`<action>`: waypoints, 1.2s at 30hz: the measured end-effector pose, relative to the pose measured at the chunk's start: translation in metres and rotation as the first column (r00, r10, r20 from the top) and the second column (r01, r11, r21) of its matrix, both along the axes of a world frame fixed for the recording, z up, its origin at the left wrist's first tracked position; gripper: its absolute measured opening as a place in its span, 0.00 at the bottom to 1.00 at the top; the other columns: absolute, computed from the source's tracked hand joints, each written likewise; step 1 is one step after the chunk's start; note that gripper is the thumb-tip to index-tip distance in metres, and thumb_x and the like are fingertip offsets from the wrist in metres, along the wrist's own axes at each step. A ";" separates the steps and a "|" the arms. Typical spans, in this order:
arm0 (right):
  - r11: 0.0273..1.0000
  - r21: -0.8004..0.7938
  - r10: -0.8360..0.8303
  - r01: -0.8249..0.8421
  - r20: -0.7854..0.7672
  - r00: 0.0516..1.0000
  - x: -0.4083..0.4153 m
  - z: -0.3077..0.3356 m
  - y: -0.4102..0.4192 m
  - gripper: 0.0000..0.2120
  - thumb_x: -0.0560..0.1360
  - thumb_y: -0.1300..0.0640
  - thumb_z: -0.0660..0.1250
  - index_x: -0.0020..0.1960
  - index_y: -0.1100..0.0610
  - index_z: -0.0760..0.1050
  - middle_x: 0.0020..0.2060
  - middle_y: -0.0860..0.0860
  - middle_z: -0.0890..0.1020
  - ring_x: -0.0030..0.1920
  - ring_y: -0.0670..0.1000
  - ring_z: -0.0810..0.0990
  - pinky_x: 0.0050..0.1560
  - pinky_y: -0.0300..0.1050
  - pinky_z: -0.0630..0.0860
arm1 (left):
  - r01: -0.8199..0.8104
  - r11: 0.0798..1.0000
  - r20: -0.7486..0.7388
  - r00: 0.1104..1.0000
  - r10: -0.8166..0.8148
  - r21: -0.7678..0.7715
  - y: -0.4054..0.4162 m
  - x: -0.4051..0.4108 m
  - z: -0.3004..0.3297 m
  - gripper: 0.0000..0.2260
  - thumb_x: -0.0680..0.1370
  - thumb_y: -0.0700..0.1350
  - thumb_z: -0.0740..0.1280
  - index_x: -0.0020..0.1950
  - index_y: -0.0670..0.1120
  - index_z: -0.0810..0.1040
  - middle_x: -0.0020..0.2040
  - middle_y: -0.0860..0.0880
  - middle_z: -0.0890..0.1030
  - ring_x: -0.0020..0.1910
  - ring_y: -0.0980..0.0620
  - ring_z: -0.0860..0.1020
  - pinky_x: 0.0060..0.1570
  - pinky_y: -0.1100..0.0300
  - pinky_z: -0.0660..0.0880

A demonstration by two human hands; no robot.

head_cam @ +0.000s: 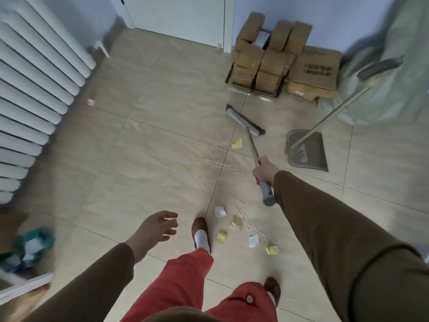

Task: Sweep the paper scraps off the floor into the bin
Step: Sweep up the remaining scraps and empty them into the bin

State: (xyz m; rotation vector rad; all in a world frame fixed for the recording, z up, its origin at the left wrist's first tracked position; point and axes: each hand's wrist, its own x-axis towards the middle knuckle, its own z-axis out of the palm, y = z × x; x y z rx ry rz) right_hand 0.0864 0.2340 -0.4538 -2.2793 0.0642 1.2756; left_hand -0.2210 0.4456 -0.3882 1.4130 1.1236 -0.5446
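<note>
My right hand (264,170) grips the grey handle of a broom (253,145), whose head (245,120) rests on the tiled floor ahead. My left hand (156,228) hovers open over the floor, holding nothing. A yellow paper scrap (237,143) lies just behind the broom head. More yellow scraps (229,230) and white scraps (220,211) lie near my left foot, among thin sticks. A long-handled dustpan (308,149) stands on the floor to the right of the broom. A bin with a teal liner (32,246) sits at the far left.
A white radiator (34,89) lines the left wall. Stacked cardboard boxes (283,61) stand against the back wall beside a white door (176,17). A large pale sack (390,77) fills the right corner. One small scrap (91,102) lies near the radiator.
</note>
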 end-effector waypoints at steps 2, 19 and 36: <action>0.997 -0.034 0.065 -0.066 -0.025 0.998 -0.014 -0.011 0.016 0.24 0.78 0.65 0.57 0.72 0.52 0.59 0.45 0.59 0.76 0.34 0.53 0.76 0.38 0.50 0.79 | -0.059 0.997 -0.008 0.998 0.060 0.046 0.026 0.003 -0.005 0.09 0.80 0.40 0.67 0.59 0.45 0.81 0.53 0.42 0.84 0.48 0.45 0.83 0.51 0.53 0.77; 0.662 -0.393 0.633 -0.638 -0.164 0.757 -0.108 0.102 -0.269 0.32 0.71 0.62 0.57 0.67 0.33 0.61 0.47 0.48 0.81 0.41 0.45 0.80 0.42 0.42 0.78 | -0.091 0.995 0.021 0.995 0.093 -0.050 -0.078 -0.005 0.003 0.09 0.80 0.39 0.66 0.60 0.42 0.79 0.49 0.43 0.82 0.45 0.47 0.79 0.45 0.57 0.76; 0.741 -0.088 0.670 -0.665 0.031 0.742 -0.123 0.030 -0.089 0.28 0.77 0.67 0.56 0.74 0.50 0.62 0.44 0.57 0.78 0.29 0.53 0.78 0.25 0.42 0.72 | -0.185 0.983 -0.048 0.982 0.185 0.018 -0.153 -0.120 0.018 0.09 0.78 0.41 0.69 0.57 0.46 0.81 0.51 0.44 0.83 0.46 0.47 0.81 0.50 0.54 0.76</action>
